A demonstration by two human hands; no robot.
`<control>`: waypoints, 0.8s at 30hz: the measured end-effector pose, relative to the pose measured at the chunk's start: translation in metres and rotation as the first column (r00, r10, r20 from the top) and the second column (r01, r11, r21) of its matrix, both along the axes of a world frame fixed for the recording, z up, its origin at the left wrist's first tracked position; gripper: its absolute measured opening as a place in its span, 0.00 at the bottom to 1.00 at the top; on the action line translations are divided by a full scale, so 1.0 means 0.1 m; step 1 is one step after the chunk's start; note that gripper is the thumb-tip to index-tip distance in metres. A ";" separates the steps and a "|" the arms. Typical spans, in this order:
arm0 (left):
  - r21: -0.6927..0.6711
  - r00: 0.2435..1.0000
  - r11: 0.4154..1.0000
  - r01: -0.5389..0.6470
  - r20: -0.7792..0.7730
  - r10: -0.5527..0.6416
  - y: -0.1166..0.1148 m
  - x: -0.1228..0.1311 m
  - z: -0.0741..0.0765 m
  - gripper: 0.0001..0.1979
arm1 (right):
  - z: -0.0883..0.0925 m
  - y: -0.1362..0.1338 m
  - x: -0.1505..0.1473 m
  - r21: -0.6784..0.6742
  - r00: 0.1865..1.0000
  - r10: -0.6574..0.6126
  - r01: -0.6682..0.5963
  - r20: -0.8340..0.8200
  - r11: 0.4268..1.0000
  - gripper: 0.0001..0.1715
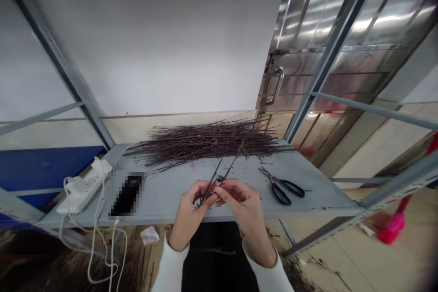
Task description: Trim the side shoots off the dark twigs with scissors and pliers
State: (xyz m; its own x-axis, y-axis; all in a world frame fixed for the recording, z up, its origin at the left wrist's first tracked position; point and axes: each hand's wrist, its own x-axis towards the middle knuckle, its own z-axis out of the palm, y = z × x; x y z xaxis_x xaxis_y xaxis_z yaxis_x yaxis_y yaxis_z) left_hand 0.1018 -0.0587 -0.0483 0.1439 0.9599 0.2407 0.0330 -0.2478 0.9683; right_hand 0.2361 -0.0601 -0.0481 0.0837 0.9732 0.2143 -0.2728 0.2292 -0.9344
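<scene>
Thin, wiry, dark brown twigs (205, 141) in a long ragged bundle across the far side, ends splayed left and right. Slim metal blades and black looped handles, spread apart, on the scissors (282, 187) at right. At left, glossy white plastic on the power strip (85, 187), with looping pale cables (92, 246); just right of it, a dark, pixelated slab (126, 194). Beneath, a smooth grey-blue shelf (328, 187) specked with dark crumbs; beyond, a plain white wall (178, 36) and, far right, a shiny metal door (328, 32). Near middle, left hand (193, 198) curled narrowly around one upright-slanting stem (214, 175); right hand (244, 200) close beside, thumb and fingertips pinched on a second stem (230, 167).
</scene>
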 end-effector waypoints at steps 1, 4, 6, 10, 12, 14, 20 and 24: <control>-0.031 0.998 1.000 0.002 0.060 0.000 0.02 0.01 -0.03 0.09 | 0.01 -0.02 0.02 0.012 1.000 0.011 -0.011 0.021 1.000 0.13; -0.135 0.974 0.991 -0.015 0.222 0.045 0.06 0.04 -0.08 0.12 | 0.00 -0.11 0.11 0.051 0.996 -0.016 0.011 0.085 0.999 0.13; -0.190 0.958 0.981 -0.047 0.270 0.098 0.08 0.05 -0.10 0.14 | -0.07 -0.16 0.26 0.087 0.983 -0.124 0.113 0.136 0.990 0.14; -0.225 0.950 0.973 -0.050 0.291 0.116 0.10 0.01 -0.12 0.15 | -0.43 -0.06 0.86 0.155 0.771 -0.479 0.460 0.420 0.874 0.16; -0.220 0.948 0.975 -0.026 0.304 0.094 0.09 -0.01 -0.13 0.14 | -0.69 0.09 1.28 0.182 0.513 -0.513 0.562 0.688 0.807 0.18; -0.218 0.944 0.976 -0.008 0.320 0.079 0.07 -0.03 -0.13 0.14 | -0.94 0.26 1.67 0.270 0.193 -0.415 0.512 0.889 0.816 0.19; -0.260 0.927 0.966 0.008 0.363 0.090 0.00 0.01 -0.06 0.14 | -1.40 0.54 2.25 0.172 0.020 -0.200 0.428 0.980 0.887 0.16; -0.268 0.938 0.963 0.018 0.338 0.077 -0.03 0.03 -0.04 0.14 | -1.44 0.62 2.34 0.105 -0.070 -0.084 0.404 0.994 0.909 0.16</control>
